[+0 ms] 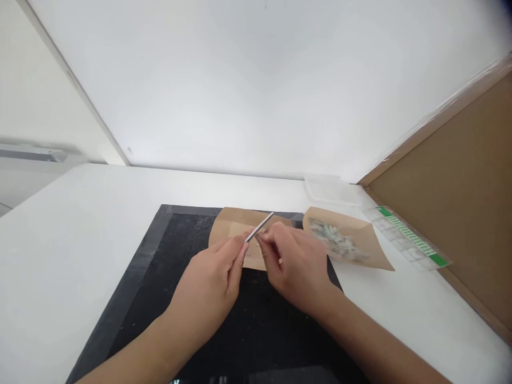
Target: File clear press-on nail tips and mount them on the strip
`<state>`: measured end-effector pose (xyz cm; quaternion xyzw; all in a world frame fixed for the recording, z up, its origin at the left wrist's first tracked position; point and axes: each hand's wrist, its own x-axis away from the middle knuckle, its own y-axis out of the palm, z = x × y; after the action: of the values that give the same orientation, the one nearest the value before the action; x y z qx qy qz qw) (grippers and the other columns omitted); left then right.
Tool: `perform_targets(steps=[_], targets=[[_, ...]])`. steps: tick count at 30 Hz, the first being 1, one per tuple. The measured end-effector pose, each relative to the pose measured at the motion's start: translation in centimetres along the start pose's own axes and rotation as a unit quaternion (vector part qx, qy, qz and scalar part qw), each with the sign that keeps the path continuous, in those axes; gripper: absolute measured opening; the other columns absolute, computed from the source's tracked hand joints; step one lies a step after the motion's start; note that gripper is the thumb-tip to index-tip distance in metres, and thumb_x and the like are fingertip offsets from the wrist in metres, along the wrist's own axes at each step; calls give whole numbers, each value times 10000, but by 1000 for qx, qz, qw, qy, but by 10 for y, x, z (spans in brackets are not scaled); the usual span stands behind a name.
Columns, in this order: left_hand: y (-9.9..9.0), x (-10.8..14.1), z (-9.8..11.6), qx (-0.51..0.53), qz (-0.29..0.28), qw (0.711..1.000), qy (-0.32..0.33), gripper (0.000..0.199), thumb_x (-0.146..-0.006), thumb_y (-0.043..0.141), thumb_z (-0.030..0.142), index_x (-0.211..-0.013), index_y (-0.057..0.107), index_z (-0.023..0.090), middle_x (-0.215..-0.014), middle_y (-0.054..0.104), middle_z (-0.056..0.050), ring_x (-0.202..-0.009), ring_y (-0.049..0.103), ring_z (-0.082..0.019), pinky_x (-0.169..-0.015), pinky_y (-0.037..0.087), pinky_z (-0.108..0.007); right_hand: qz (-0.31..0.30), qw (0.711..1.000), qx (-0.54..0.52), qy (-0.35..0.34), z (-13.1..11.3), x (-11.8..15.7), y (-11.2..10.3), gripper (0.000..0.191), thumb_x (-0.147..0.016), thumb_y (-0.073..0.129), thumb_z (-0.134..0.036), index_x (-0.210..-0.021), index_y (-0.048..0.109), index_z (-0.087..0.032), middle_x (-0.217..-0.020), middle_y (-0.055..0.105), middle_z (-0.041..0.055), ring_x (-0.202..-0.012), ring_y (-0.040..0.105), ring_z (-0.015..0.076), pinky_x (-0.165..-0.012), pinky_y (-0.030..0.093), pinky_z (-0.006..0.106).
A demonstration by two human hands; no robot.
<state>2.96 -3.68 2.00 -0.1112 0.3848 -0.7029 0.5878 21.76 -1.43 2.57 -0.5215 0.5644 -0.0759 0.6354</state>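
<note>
Pinched between thumb and fingers, my left hand (214,272) holds a thin, straight grey stick (260,226) that slants up to the right and looks like metal. My right hand (294,261) is closed close beside the stick, its thumb and index fingertips pressed together. Whatever sits between those fingertips is too small to make out. Below both hands lies a brown paper sheet (226,221) with a few tiny pale bits on it. Right of it, a second brown paper (374,248) carries a heap of small pale, translucent pieces (336,240).
A black mat (160,277) lies under the hands on the white table (100,224). At the right are a clear compartment strip with a green label (414,237) and a brown board wall (452,176). A clear plastic tray (332,189) stands by the back wall.
</note>
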Motion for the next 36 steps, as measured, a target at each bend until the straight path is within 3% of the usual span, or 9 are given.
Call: perform_targets(steps=[3, 9, 15, 17, 19, 21, 24, 29, 36], targets=[[0, -2, -1, 6, 2, 1000, 1, 340, -1108, 404, 281, -1327, 663, 252, -1083, 769, -58, -951, 741, -195, -845, 556, -300, -9, 1000, -10, -15, 0, 0, -2, 248, -1022, 575, -215, -793, 483, -229, -620, 569, -30, -542, 480, 135, -566, 300, 298], [1, -5, -9, -42, 25, 999, -10, 324, -1100, 403, 281, -1279, 667, 225, -894, 733, -48, -889, 740, -224, -832, 579, -347, 20, 998, -48, 26, 17, 1, -11, 177, -1019, 634, -247, -866, 548, -221, -718, 664, -24, -596, 570, 124, -590, 377, 270], [-1, -5, -13, -43, 36, 998, 3, 320, -1098, 414, 276, -1304, 653, 224, -1077, 760, -77, -954, 733, -217, -876, 569, -352, -91, 993, -67, 31, 45, 7, -25, 155, -1027, 621, -321, -901, 600, -233, -765, 713, -13, -627, 636, 148, -597, 411, 288], [-1, -3, -13, -42, 42, 998, 7, 314, -1096, 424, 273, -1297, 660, 223, -1098, 760, -76, -976, 729, -211, -884, 562, -339, -79, 991, -77, 79, 55, 7, -33, 113, -1017, 637, -350, -1014, 606, -240, -782, 720, -13, -645, 661, 157, -607, 447, 288], [-1, -2, -12, -39, 49, 998, 12, 306, -1097, 436, 270, -1296, 663, 226, -1126, 759, -70, -998, 728, -198, -889, 553, -319, -25, 986, -90, 136, 66, 6, -41, 302, -1020, 630, -375, -1269, 541, -228, -843, 737, 9, -721, 698, 184, -622, 479, 295], [0, -1, -12, -34, 54, 998, 18, 298, -1097, 449, 269, -1302, 663, 234, -1165, 756, -60, -1006, 727, -182, -883, 543, -298, -46, 985, -80, 147, 76, 4, -50, 326, -1053, 553, -358, -1352, 524, -231, -920, 733, 33, -786, 695, 192, -651, 495, 302], [1, 0, -12, -33, 55, 998, 19, 292, -1096, 457, 272, -1296, 668, 243, -1140, 759, -41, -975, 728, -170, -834, 535, -280, -121, 979, -55, 152, 87, 2, -61, 217, -1076, 476, -342, -1212, 632, -277, -915, 712, 15, -725, 641, 166, -643, 474, 304], [2, -1, -11, -25, 46, 999, 6, 299, -1096, 453, 286, -1279, 683, 236, -1041, 751, -29, -932, 719, -177, -784, 528, -282, -260, 948, -96, 158, 93, 1, -72, 155, -1043, 548, -375, -1034, 680, -293, -912, 716, -12, -735, 619, 156, -637, 471, 297], [-2, 1, -3, -1, 56, 998, 2, 310, -1091, 457, 281, -1280, 696, 222, -1037, 762, -30, -853, 701, -155, -745, 520, -256, -315, 922, -127, 186, 98, 1, -81, 274, -943, 698, -578, -986, 743, -312, -807, 715, -26, -721, 643, 150, -632, 487, 279]])
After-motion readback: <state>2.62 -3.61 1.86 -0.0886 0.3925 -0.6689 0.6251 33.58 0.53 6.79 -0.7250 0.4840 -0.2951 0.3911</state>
